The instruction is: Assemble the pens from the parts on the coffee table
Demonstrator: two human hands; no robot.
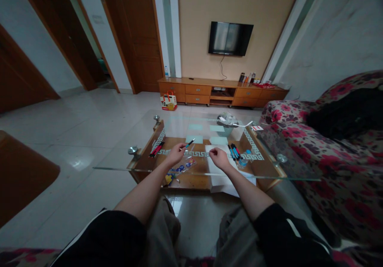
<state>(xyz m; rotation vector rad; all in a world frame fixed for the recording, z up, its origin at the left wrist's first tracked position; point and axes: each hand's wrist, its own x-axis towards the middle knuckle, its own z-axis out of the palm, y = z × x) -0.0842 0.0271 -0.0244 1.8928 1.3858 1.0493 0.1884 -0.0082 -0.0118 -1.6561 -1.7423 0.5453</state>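
Note:
My left hand (176, 154) is closed around a slim pen (189, 143) with a dark body and a bluish part, its pale tip pointing up and to the right. Just right of it, my right hand (218, 157) is curled with thumb and fingertips together; whatever they pinch, if anything, is too small to make out. Both hands are above the glass coffee table (116, 162). A few red and black pens (156, 149) lie left of my left hand. Several blue, black and red pens (235, 152) lie in a row beside my right hand.
Beneath my left forearm, a clear plastic packet (184, 167) with blue round marks shows. White paper (217, 181) is under my right hand. A lined basket (226, 129) stands beyond the table. A flowered sofa (287, 129) is at right, a low TV cabinet (197, 89) ahead.

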